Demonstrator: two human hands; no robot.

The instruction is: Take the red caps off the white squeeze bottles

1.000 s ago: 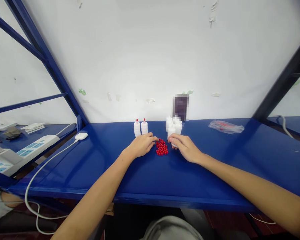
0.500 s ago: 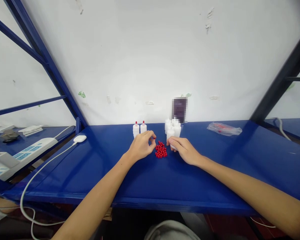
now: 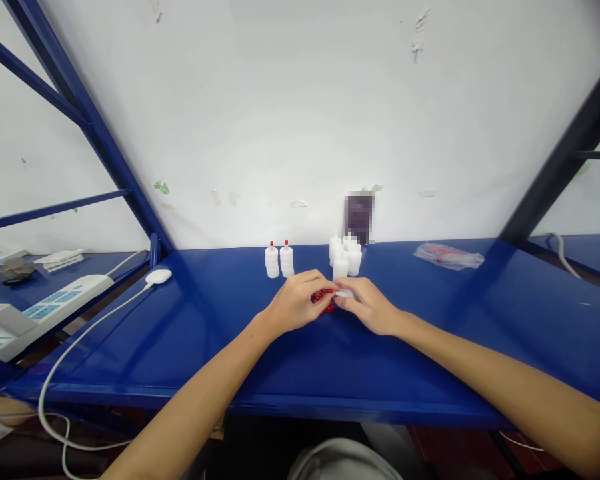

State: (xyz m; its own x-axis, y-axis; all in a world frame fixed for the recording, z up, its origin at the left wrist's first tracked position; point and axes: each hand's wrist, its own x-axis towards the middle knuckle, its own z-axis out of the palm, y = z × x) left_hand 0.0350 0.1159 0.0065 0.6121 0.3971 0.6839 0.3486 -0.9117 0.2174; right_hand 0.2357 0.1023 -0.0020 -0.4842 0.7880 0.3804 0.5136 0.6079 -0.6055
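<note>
My right hand point(image 3: 373, 308) is closed around a small white squeeze bottle point(image 3: 346, 293), tilted so its tip points left. My left hand point(image 3: 300, 300) pinches at that tip; the red cap between its fingertips is mostly hidden now. Below and behind the left fingers lies a pile of small red caps point(image 3: 329, 308), partly covered. Several uncapped white bottles point(image 3: 341, 268) stand grouped just beyond my right hand. Past my left hand, white bottles with red caps point(image 3: 272, 262) stand upright in two columns.
A clear plastic bag point(image 3: 449, 257) with red contents lies at the right rear. A dark pixelated rectangle point(image 3: 359, 217) leans on the wall. On the left are a white adapter with cable point(image 3: 159, 277) and a power strip point(image 3: 65, 303). Blue rack posts flank the blue table point(image 3: 300, 373).
My left hand has moved right with the red cap to meet the bottle tip. My right hand has drawn the bottle away from the group and tilted it leftward.
</note>
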